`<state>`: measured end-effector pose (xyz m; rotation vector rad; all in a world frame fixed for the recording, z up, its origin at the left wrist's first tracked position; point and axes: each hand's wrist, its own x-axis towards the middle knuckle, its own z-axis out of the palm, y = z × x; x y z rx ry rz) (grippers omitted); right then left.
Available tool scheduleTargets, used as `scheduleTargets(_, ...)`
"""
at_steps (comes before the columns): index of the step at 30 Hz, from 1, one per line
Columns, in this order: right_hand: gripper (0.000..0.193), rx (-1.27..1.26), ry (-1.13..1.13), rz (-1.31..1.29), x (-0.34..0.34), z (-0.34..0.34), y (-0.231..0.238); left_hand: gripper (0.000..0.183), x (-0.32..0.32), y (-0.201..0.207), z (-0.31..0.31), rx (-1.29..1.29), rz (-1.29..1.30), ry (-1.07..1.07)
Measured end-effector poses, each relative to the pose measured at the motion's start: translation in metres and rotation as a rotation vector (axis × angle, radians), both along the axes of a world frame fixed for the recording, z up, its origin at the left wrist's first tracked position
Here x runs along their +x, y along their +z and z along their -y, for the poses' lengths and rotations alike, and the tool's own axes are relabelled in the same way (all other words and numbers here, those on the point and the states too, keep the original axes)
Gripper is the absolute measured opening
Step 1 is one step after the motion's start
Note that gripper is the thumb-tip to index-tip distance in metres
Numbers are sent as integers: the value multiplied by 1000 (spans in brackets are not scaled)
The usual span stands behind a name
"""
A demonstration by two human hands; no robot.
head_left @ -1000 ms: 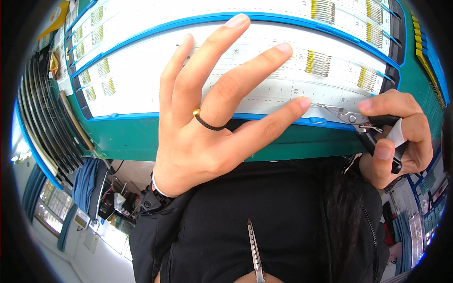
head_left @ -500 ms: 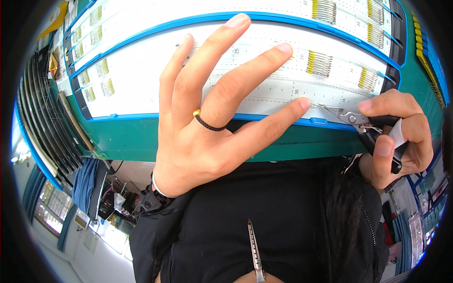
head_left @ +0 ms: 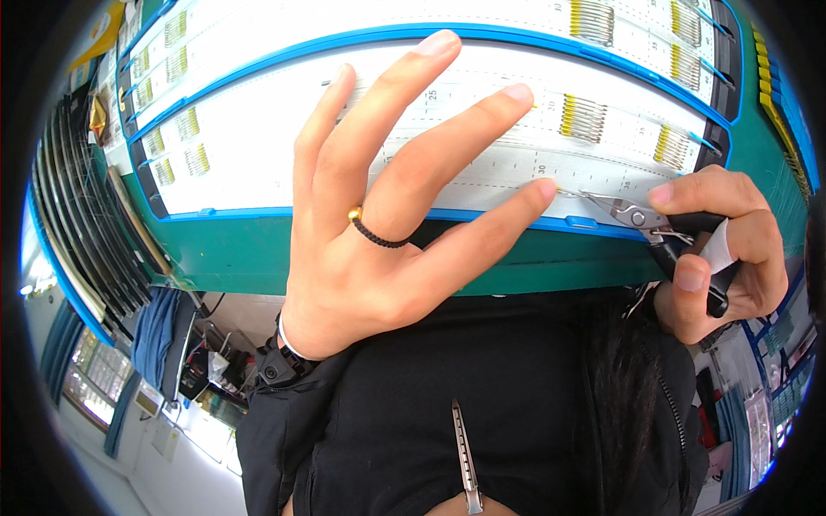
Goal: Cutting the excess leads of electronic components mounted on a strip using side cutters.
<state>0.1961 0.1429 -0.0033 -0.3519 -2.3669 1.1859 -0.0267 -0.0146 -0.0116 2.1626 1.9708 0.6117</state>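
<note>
My left hand point(head_left: 370, 249) is spread over the white ruled sheet point(head_left: 245, 112) in the near blue-edged tray, fingers apart and fingertips at its surface. A black braided ring with a gold bead is on one finger. My right hand point(head_left: 748, 232) grips small pointed pliers point(head_left: 634, 215) with silver jaws and black handles. Their tips reach left, low over the sheet, towards my left thumb. Between the thumb tip and the jaws shows a fine thin piece point(head_left: 568, 193), too small to make out. Bundles of thin yellow-and-silver pieces point(head_left: 583, 119) lie on the sheet above.
A second blue-edged tray point(head_left: 516, 33) with similar bundles lies beyond. Both rest on a green work surface point(head_left: 258, 258). Stacked dark curved strips point(head_left: 90, 215) stand at the left. Yellow and blue pieces point(head_left: 779, 103) lie at the far right.
My left thumb has shifted slightly left, away from the plier tips. The pliers and right hand have moved slightly left. The pliers stay in my right hand.
</note>
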Motion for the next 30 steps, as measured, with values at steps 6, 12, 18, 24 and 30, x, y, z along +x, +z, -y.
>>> scheduleTargets(6, 27, -22, -8, -13, 0, 0, 0, 38, -2, -2, 0, 56, 17, 5)
scheduleTargets(12, 24, -27, 42, -4, 1, -4, 1, 38, -5, 5, 1, 17, 18, 5)
scheduleTargets(18, 23, -38, 45, -11, -1, -3, 1, 38, -3, 3, 1, 6, 22, 7)
scheduleTargets(24, 22, -43, 55, -25, 1, -4, -1, 40, 0, -9, 1, 84, 0, -9)
scheduleTargets(30, 23, -26, 109, -10, 3, -10, 1, 40, -1, -5, 1, 65, 8, 0)
